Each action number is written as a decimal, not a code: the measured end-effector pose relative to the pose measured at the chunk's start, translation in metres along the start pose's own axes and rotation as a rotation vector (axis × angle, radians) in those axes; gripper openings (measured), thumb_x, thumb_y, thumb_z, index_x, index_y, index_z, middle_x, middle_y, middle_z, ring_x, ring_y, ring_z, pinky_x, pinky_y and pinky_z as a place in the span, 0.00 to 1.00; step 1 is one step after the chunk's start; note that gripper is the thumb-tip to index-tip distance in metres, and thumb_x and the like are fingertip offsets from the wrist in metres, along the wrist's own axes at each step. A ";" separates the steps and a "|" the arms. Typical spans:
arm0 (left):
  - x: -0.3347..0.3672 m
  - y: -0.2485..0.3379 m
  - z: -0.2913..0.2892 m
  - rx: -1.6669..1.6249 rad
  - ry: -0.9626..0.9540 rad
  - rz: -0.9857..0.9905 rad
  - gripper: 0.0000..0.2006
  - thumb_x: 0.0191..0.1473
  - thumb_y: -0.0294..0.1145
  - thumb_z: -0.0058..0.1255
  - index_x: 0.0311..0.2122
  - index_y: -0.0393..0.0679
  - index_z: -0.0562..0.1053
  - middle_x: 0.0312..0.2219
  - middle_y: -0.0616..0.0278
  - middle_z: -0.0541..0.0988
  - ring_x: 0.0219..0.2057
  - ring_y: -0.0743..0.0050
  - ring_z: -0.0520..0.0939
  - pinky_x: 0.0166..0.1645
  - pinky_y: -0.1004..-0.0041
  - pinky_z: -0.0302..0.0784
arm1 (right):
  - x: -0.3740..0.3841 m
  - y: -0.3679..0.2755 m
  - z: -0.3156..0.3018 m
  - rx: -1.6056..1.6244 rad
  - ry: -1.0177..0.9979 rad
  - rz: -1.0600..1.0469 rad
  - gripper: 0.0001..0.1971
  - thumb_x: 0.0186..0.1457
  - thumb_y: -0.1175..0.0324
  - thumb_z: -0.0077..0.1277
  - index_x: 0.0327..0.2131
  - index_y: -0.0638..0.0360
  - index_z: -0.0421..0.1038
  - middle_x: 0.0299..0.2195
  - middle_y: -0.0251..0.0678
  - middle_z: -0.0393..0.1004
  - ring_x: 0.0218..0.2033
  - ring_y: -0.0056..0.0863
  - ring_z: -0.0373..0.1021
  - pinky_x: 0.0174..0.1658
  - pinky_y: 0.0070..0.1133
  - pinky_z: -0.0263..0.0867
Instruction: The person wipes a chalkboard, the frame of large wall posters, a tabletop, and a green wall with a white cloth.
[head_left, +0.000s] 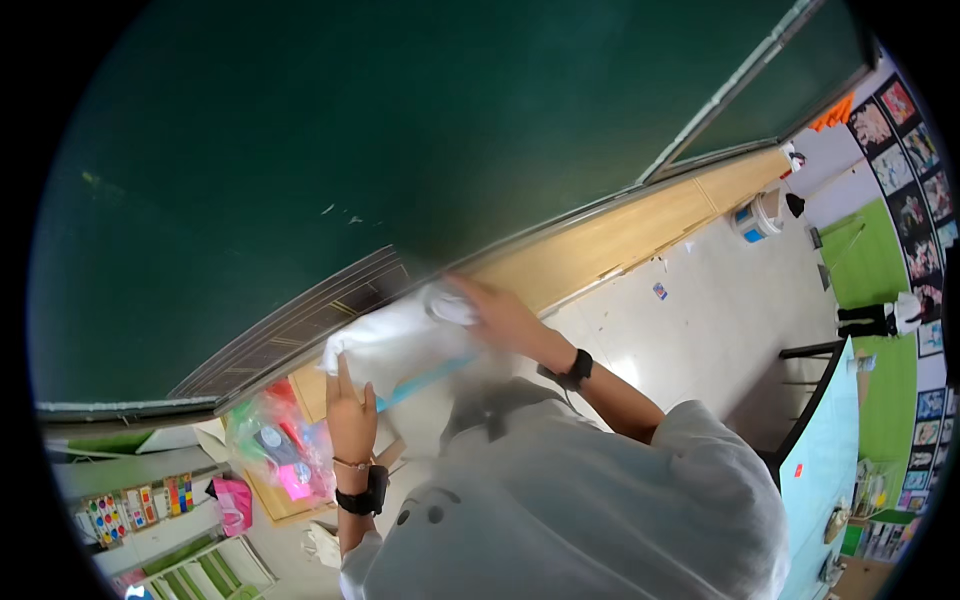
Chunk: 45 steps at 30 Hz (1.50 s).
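The right hand (497, 322) grips the cloth (385, 335) — whether the left hand (351, 425) pinches its end or merely touches, I cannot tell; keeping it taut should limit bunching.

To your right, you have a blue table (825, 430) with a dark edge. Farther off, a bucket (757, 221) stands on the pale floor (690, 335), and a small card (660, 291) lies there. At your far right, a person (906, 313) stands near photos (907, 215). On your left are a clear plastic bag (280, 440) and a pink bag (233, 505).
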<state>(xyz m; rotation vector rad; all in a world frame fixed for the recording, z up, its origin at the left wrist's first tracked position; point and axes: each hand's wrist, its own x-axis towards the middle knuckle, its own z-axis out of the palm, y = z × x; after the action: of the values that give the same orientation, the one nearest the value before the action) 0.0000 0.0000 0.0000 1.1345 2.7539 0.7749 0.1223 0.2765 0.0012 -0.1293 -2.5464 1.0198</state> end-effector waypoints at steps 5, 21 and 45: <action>-0.010 0.020 -0.013 -0.087 -0.010 -0.115 0.27 0.48 0.27 0.46 0.55 0.36 0.56 0.48 0.38 0.64 0.49 0.40 0.65 0.53 0.61 0.62 | -0.023 0.000 -0.005 0.033 -0.301 0.399 0.29 0.44 0.65 0.54 0.52 0.56 0.58 0.40 0.45 0.70 0.39 0.43 0.67 0.41 0.29 0.64; -0.030 0.032 -0.071 -0.048 0.212 -0.193 0.24 0.48 0.26 0.47 0.53 0.38 0.61 0.41 0.40 0.70 0.40 0.41 0.72 0.45 0.62 0.68 | 0.025 0.022 0.032 0.043 0.019 0.071 0.15 0.43 0.68 0.54 0.36 0.64 0.69 0.25 0.46 0.68 0.25 0.42 0.65 0.28 0.29 0.62; 0.016 -0.152 -0.129 -0.265 0.283 0.036 0.29 0.47 0.25 0.47 0.56 0.36 0.55 0.49 0.40 0.63 0.49 0.42 0.66 0.52 0.66 0.63 | 0.094 -0.065 0.165 0.188 0.192 0.470 0.15 0.51 0.62 0.51 0.21 0.67 0.70 0.13 0.25 0.63 0.17 0.12 0.58 0.19 0.18 0.53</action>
<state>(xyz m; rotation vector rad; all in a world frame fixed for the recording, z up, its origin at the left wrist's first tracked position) -0.1402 -0.1356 0.0427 1.0973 2.7346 1.3538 -0.0243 0.1440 -0.0327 -0.7625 -2.2787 1.3351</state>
